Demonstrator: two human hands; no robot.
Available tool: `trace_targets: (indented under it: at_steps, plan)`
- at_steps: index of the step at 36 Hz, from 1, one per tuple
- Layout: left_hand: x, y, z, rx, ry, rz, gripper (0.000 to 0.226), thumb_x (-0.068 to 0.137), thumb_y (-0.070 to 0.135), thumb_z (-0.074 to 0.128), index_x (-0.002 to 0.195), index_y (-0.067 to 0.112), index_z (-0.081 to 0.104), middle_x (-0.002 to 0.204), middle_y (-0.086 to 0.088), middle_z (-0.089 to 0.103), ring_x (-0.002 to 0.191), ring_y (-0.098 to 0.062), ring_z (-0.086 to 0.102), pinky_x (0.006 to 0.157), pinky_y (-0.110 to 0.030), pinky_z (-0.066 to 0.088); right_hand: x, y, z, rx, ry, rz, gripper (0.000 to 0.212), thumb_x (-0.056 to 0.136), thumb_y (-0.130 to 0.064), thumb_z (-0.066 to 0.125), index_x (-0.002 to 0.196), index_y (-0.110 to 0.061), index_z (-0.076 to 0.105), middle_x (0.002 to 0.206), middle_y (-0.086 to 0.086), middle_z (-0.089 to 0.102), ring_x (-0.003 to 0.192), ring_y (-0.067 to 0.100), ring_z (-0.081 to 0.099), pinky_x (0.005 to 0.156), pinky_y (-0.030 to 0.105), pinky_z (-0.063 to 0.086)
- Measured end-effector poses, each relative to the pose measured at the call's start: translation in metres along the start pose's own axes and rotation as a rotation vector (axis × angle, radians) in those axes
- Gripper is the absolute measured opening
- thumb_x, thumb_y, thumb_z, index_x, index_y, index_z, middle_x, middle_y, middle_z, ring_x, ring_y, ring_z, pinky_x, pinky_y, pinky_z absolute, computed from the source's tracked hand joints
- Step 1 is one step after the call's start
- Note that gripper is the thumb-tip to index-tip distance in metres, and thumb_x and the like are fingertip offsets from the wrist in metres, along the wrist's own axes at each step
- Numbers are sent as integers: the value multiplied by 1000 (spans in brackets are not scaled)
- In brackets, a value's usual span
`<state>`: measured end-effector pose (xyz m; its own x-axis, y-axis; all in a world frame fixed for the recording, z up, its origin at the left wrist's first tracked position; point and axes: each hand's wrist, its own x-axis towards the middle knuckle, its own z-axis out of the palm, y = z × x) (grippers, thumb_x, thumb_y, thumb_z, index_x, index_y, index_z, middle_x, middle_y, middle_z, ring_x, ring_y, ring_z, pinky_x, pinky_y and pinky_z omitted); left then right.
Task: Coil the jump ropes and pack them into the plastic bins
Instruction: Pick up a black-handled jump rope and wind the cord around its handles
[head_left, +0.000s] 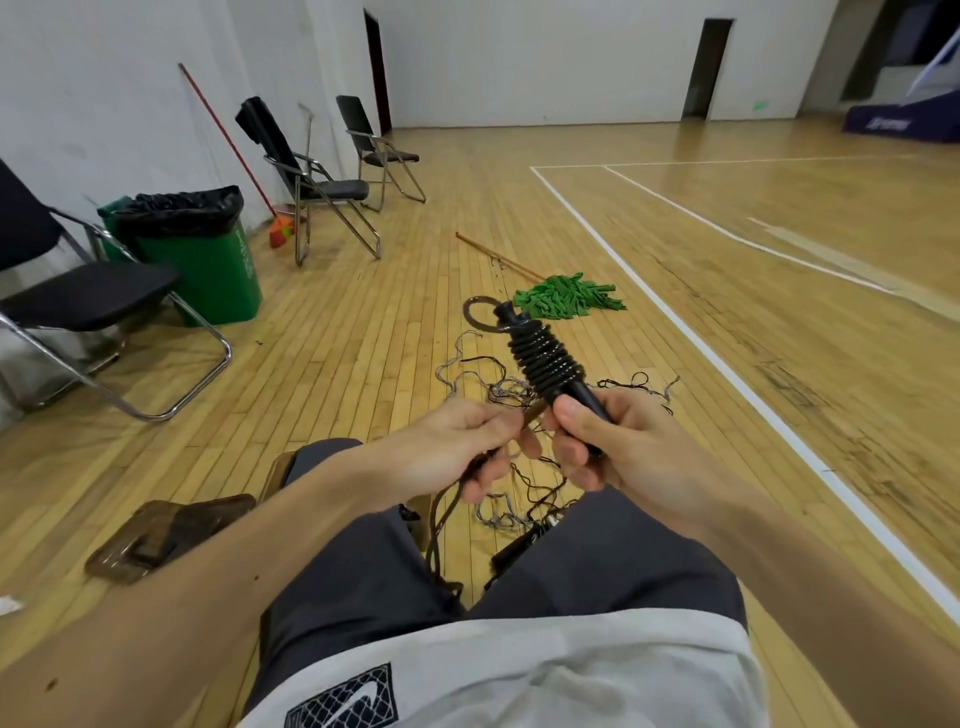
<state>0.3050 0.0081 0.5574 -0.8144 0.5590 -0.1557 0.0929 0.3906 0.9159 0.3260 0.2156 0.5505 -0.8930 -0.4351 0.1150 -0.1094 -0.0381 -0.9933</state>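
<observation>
the tangle of ropes (498, 389) on the floor between the person's knees is the marker for everything here. held up over it is one jump rope (545, 358), its black cord wound in tight turns around the paired handles (582, 397), with a small loop sticking out at the far end.

the right hand (613, 441) has its fingers and thumb curled round the near end of the handles. the left hand (457, 447), just left of it and above the near side of the tangle, pinches the loose tail (441, 519) of the cord, which hangs down toward the floor and is not yet wound.

so this rope looks mostly coiled, with the tail left to wrap and secure. the tangle itself looks like several thin ropes, unsorted, so most of the work seems ahead.

left of the tangle, on the floor, lies a brown plastic bin (166, 535), or perhaps its lid; i cannot tell which, and nothing visibly sits packed in it. beyond the tangle lies a green mop (569, 297).
</observation>
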Motion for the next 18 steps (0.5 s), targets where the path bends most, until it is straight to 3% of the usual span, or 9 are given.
trace_targets:
  at_steps: [4,9,12,18]
  plan:
    - [-2,2,6,159,65,-39,38,108,36,34,100,13,62,58,4,38,52,-12,32,54,-28,30,6,17,-7,-118,133,11,23,101,-23,55,94,-2,58,62,2,51,52,15,44,51,22,37]
    - [-4,12,22,599,154,54,34,107,35,39,98,9,59,67,7,46,58,-11,41,56,-29,33,16,27,-5,-204,226,-6,29,104,-21,55,80,-6,57,59,4,51,51,17,43,52,26,36]
    - [-7,18,20,735,157,68,27,107,35,40,97,15,56,68,7,51,59,-11,46,55,-30,34,19,24,-2,-233,230,-9,32,105,-21,54,74,-10,54,58,2,51,50,16,43,50,24,36]
    - [-8,32,3,1046,129,79,24,107,33,39,94,18,52,73,4,51,62,-12,49,60,-32,40,23,23,1,-338,216,13,26,105,-23,54,86,-5,56,60,1,53,49,14,44,47,23,36]
